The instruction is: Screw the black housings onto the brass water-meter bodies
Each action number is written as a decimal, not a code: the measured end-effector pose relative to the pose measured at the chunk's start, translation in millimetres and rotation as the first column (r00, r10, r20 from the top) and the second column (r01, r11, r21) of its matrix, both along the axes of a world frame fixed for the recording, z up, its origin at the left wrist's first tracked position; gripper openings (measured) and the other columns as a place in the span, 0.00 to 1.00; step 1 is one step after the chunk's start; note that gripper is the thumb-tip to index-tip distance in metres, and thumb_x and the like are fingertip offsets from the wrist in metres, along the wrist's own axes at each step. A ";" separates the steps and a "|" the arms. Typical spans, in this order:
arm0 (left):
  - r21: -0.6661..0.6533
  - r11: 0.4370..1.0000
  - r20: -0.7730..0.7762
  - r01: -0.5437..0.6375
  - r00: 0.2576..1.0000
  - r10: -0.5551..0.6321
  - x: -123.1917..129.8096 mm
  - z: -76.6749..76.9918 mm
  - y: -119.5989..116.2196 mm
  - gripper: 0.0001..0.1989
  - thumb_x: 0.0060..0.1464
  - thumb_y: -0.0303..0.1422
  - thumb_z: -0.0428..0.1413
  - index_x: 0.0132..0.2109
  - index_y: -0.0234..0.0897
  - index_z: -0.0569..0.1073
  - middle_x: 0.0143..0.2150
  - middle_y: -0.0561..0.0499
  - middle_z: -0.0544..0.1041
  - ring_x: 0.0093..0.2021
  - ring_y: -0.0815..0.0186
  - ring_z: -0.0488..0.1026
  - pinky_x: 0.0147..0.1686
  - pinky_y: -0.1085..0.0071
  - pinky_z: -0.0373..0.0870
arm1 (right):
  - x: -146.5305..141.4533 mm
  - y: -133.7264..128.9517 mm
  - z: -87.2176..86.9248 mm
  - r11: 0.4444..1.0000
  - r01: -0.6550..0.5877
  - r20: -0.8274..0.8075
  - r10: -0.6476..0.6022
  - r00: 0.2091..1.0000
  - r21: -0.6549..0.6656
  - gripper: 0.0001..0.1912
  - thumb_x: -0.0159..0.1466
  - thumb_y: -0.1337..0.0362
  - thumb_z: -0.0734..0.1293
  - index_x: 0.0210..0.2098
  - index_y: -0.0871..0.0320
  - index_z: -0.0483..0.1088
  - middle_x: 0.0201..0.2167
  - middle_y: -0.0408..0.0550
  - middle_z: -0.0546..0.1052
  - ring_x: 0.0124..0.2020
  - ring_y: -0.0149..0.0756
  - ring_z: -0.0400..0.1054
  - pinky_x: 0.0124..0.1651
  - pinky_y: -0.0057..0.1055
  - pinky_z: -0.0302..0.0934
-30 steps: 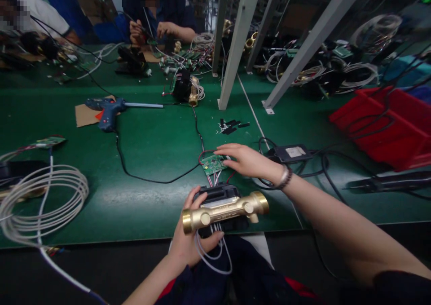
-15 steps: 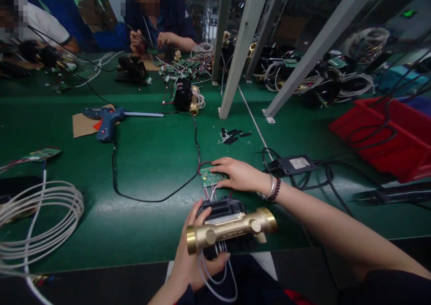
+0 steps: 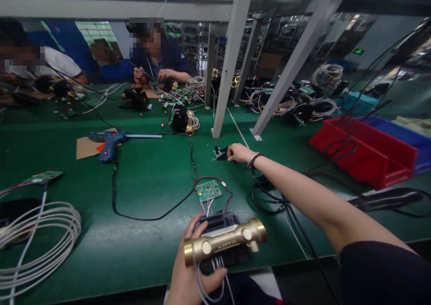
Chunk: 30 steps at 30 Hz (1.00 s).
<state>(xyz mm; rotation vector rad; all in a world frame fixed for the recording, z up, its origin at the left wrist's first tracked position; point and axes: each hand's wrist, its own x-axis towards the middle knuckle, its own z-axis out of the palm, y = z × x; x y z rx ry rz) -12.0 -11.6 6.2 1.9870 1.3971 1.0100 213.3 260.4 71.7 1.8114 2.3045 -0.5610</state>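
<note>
My left hand (image 3: 188,260) is wrapped round a brass water meter body (image 3: 225,241) with a black plastic housing (image 3: 220,222), near the bench's front edge. Grey cables (image 3: 217,265) loop below it, by my thumb. Thin wires run from the housing to a green circuit board (image 3: 208,191) lying flat on the bench, with a red wire (image 3: 215,178) curving around it. Farther out, my right hand (image 3: 239,153) is closed in a pinch at a small pile of black strips (image 3: 222,154) and tiny white bits. What sits between its fingertips is hidden.
A blue glue gun (image 3: 112,145) rests on cardboard (image 3: 84,148) at the left. Coiled white cable (image 3: 40,246) lies front left. Metal posts (image 3: 232,62) rise from the bench. A red bin (image 3: 363,152) and black cords stand right. Two people work across the bench.
My right hand has left the circuit board and reached forward to the black strips. The left hand still holds the brass meter body. The camera view has tilted up.
</note>
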 end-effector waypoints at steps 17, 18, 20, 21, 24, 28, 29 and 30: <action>-0.019 1.000 0.015 -0.016 1.000 0.016 8.0 3.6 1.9 0.40 0.42 0.32 0.62 0.61 0.39 0.54 0.66 0.37 0.51 0.63 0.48 0.56 0.57 0.50 0.60 | -8.1 -216.7 69.7 0.877 -0.226 -0.629 0.465 0.623 0.424 0.08 0.65 0.68 0.62 0.40 0.60 0.72 0.34 0.48 0.75 0.36 0.32 0.70 0.38 0.28 0.65; -0.023 1.000 -0.002 -0.018 1.000 0.018 8.7 3.5 0.0 0.40 0.44 0.33 0.62 0.62 0.39 0.53 0.66 0.37 0.50 0.63 0.48 0.55 0.57 0.50 0.60 | -10.9 -237.8 63.6 0.835 -0.247 -0.580 0.525 0.622 0.491 0.09 0.67 0.69 0.60 0.40 0.61 0.72 0.33 0.49 0.76 0.35 0.33 0.69 0.37 0.28 0.65; -0.015 0.998 -0.044 -0.057 0.997 0.056 10.4 3.4 -5.4 0.40 0.46 0.36 0.61 0.63 0.39 0.52 0.66 0.36 0.51 0.64 0.49 0.54 0.57 0.51 0.60 | -17.9 -267.7 43.6 0.728 -0.266 -0.387 0.594 0.706 0.632 0.14 0.68 0.71 0.54 0.39 0.65 0.72 0.30 0.52 0.75 0.31 0.34 0.68 0.32 0.29 0.65; 0.007 0.996 -0.067 -0.093 0.993 0.093 11.5 3.2 -8.7 0.40 0.47 0.38 0.61 0.63 0.38 0.52 0.65 0.36 0.53 0.63 0.49 0.55 0.57 0.51 0.60 | -21.7 -276.3 31.5 0.667 -0.275 -0.292 0.607 0.739 0.692 0.16 0.69 0.72 0.53 0.38 0.67 0.72 0.29 0.54 0.75 0.30 0.35 0.68 0.30 0.30 0.64; 0.146 0.961 -0.121 -0.233 0.960 0.251 16.2 -0.2 -19.4 0.36 0.49 0.41 0.59 0.61 0.37 0.55 0.58 0.37 0.62 0.59 0.49 0.61 0.57 0.49 0.60 | -31.2 -283.0 0.7 0.548 -0.288 -0.139 0.610 0.780 0.785 0.18 0.68 0.74 0.52 0.38 0.71 0.72 0.29 0.56 0.75 0.30 0.38 0.68 0.31 0.31 0.63; 0.341 0.843 -0.149 -0.416 0.861 0.485 22.0 -8.3 -29.3 0.35 0.49 0.49 0.57 0.56 0.30 0.59 0.50 0.36 0.65 0.54 0.48 0.63 0.51 0.50 0.64 | -36.2 -280.8 -10.4 0.574 -0.284 -0.121 0.566 0.815 0.768 0.18 0.69 0.72 0.52 0.39 0.70 0.72 0.32 0.57 0.75 0.30 0.38 0.66 0.31 0.33 0.61; 0.378 0.814 -0.139 -0.441 0.843 0.520 22.9 -9.1 -30.4 0.33 0.49 0.50 0.57 0.53 0.30 0.62 0.47 0.38 0.65 0.53 0.49 0.63 0.50 0.51 0.65 | -36.5 -281.5 -9.3 0.587 -0.281 -0.116 0.547 0.829 0.759 0.18 0.69 0.71 0.52 0.39 0.70 0.72 0.32 0.57 0.75 0.30 0.38 0.65 0.30 0.33 0.60; 0.415 0.793 -0.124 -0.446 0.836 0.535 23.5 -8.9 -31.0 0.29 0.49 0.50 0.57 0.49 0.32 0.64 0.44 0.40 0.66 0.50 0.51 0.64 0.49 0.53 0.65 | -36.6 -282.7 -7.7 0.599 -0.276 -0.112 0.528 0.842 0.752 0.19 0.69 0.71 0.51 0.39 0.70 0.72 0.32 0.57 0.75 0.29 0.38 0.64 0.30 0.33 0.59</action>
